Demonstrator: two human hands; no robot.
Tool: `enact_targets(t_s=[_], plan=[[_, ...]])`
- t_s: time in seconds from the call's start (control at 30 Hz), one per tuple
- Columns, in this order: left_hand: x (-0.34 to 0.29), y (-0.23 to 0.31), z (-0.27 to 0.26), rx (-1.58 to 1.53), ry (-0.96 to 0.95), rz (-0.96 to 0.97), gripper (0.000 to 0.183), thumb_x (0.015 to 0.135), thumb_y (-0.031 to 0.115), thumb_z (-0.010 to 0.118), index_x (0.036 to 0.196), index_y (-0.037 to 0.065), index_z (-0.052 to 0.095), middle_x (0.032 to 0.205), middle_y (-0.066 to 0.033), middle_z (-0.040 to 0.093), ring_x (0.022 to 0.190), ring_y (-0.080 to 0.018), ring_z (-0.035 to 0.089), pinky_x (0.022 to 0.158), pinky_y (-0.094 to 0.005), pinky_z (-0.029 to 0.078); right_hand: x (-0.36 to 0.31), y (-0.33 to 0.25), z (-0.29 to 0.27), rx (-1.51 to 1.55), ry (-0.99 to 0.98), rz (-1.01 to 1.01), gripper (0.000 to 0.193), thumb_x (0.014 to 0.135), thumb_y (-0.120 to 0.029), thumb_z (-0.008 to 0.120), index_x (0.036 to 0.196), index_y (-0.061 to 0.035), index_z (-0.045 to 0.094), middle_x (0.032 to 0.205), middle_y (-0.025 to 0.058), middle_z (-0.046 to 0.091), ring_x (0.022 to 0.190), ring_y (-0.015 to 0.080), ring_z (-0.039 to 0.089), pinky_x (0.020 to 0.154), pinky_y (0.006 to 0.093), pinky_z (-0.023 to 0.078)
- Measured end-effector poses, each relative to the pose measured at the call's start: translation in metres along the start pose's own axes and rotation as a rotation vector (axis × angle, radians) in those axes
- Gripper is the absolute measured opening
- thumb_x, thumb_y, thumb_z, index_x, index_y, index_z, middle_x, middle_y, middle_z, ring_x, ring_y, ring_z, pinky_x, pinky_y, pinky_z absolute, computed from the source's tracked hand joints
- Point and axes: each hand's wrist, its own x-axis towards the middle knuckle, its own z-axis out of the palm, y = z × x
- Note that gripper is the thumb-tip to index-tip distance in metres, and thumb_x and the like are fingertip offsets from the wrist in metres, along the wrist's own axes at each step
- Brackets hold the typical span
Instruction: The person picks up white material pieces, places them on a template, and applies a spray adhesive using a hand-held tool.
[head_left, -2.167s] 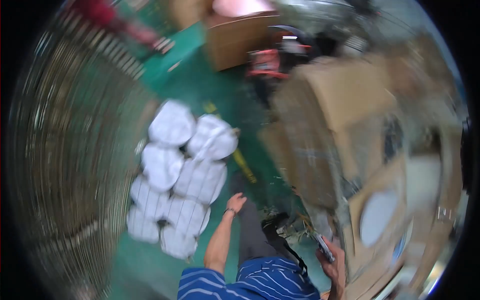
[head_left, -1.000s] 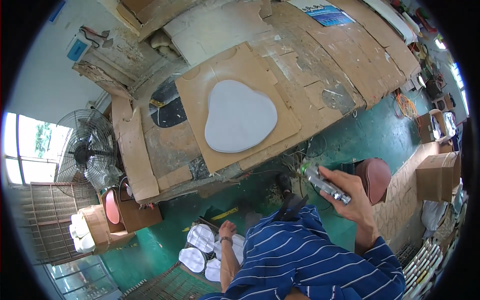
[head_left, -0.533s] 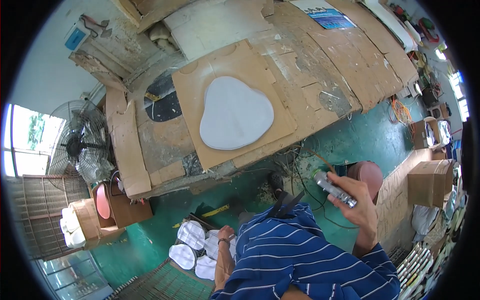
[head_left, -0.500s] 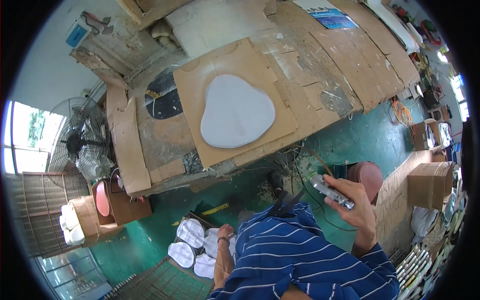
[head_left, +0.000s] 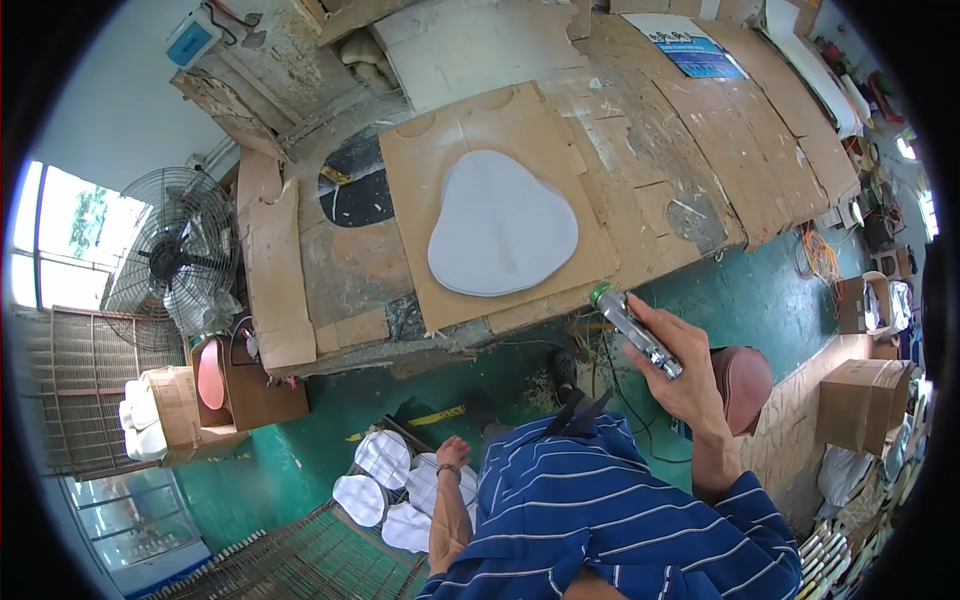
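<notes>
Near a cardboard-covered bench (head_left: 640, 170), right hand (head_left: 692, 370) fingers grasp a green-tipped metal tool (head_left: 624, 319); left hand (head_left: 453, 453) fingers hang loose, unclenched.

Bright daylight; window (head_left: 62, 245) far left blown out, smaller glare patches far right. Sheen on floor (head_left: 760, 290) right, shadow under table (head_left: 345, 280). Right hand (head_left: 685, 365) sharp; fisheye bending, black corners.

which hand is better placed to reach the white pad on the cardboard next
Probably the right hand: it holds the metal tool near the table edge, green end roughly toward the white pad. The left hand hangs lower, farther off.
</notes>
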Motion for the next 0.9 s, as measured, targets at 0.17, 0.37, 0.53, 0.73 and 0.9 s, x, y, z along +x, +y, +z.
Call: enact_targets(t_s=[0.17, 0.37, 0.53, 0.73, 0.9], plan=[[0.001, -0.003, 0.002, 0.009, 0.011, -0.081, 0.036, 0.098, 0.024, 0.062, 0.132, 0.011, 0.056, 0.103, -0.0094, 0.070, 0.087, -0.0250, 0.070, 0.077, -0.0511, 0.059, 0.002, 0.005, -0.007, -0.049, 0.079, 0.021, 0.057, 0.077, 0.007, 0.073, 0.132, 0.0011, 0.059, 0.099, 0.0198, 0.068, 0.083, 0.0345, 0.067, 0.073, 0.0358, 0.052], [0.005, 0.000, 0.008, 0.080, 0.009, -0.082, 0.035, 0.099, 0.024, 0.062, 0.131, 0.011, 0.057, 0.103, -0.0088, 0.071, 0.087, -0.0248, 0.071, 0.078, -0.0504, 0.059, -0.018, 0.007, -0.028, -0.178, 0.031, 0.101, 0.057, 0.076, 0.006, 0.074, 0.131, 0.0011, 0.060, 0.101, 0.0207, 0.068, 0.085, 0.0354, 0.069, 0.074, 0.0361, 0.053], [0.013, 0.009, 0.011, 0.117, 0.007, -0.082, 0.034, 0.099, 0.023, 0.061, 0.131, 0.011, 0.058, 0.104, -0.0089, 0.071, 0.087, -0.0244, 0.071, 0.077, -0.0490, 0.059, -0.023, -0.010, -0.034, -0.141, -0.015, 0.134, 0.058, 0.075, 0.007, 0.073, 0.131, 0.0009, 0.060, 0.100, 0.0204, 0.068, 0.085, 0.0372, 0.068, 0.074, 0.0360, 0.053], [0.020, 0.030, 0.020, 0.046, -0.062, -0.025, 0.039, 0.095, 0.022, 0.065, 0.132, 0.011, 0.059, 0.096, -0.0071, 0.070, 0.082, -0.0224, 0.070, 0.069, -0.0462, 0.054, -0.035, -0.013, -0.041, -0.099, -0.035, 0.115, 0.056, 0.077, 0.004, 0.073, 0.132, 0.0017, 0.061, 0.098, 0.0185, 0.068, 0.085, 0.0286, 0.068, 0.074, 0.0314, 0.051], [0.025, 0.039, 0.025, 0.170, -0.048, 0.014, 0.037, 0.094, 0.024, 0.067, 0.128, 0.011, 0.062, 0.099, -0.0064, 0.072, 0.083, -0.0196, 0.070, 0.069, -0.0413, 0.055, -0.035, -0.014, -0.041, -0.070, -0.004, 0.106, 0.058, 0.076, 0.003, 0.074, 0.132, 0.0027, 0.061, 0.097, 0.0178, 0.069, 0.084, 0.0278, 0.068, 0.073, 0.0310, 0.050]])
